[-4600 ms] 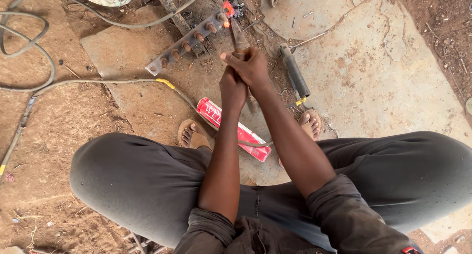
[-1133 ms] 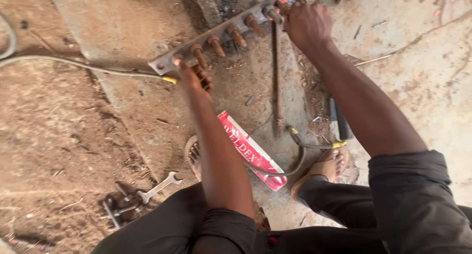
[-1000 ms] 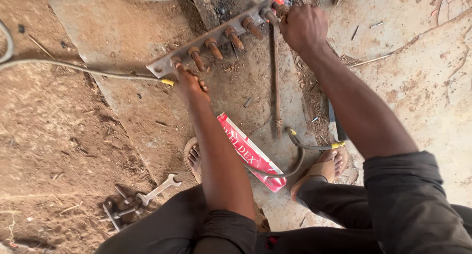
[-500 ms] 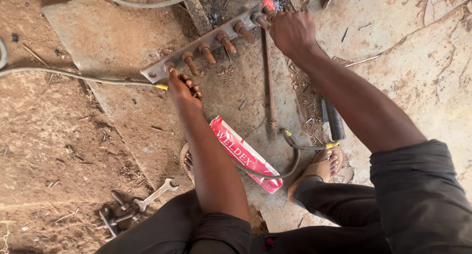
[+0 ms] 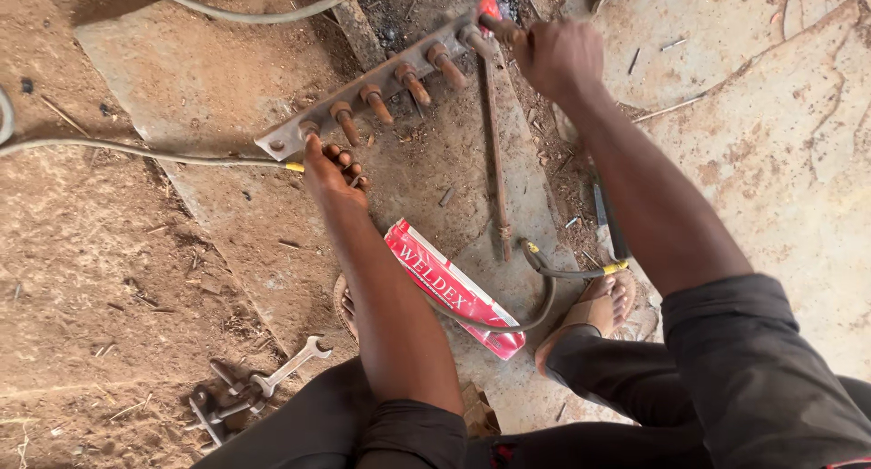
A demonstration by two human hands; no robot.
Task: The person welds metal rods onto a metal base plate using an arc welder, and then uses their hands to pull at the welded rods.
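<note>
A long rusty metal bar [image 5: 381, 83] with several bolts standing along it lies diagonally on a flat slab. My left hand [image 5: 328, 168] rests at the bar's near left end, fingers curled against it. My right hand [image 5: 555, 56] is closed around a red-tipped handle [image 5: 494, 20] at the bar's far right end. A thin metal rod [image 5: 493, 142] runs from under that hand down toward me.
A red and white box [image 5: 454, 288] lies between my legs, with a dark cable [image 5: 535, 297] curling around it. Wrenches [image 5: 263, 383] lie on the dirt at lower left. A grey cable [image 5: 136, 150] crosses the left side. My sandalled foot [image 5: 594, 310] sits at right.
Earlier both hands were together near the red-tipped handle. Over the last second the view drifted; my left hand stays at the bar's left end and my right hand stays on the handle.
</note>
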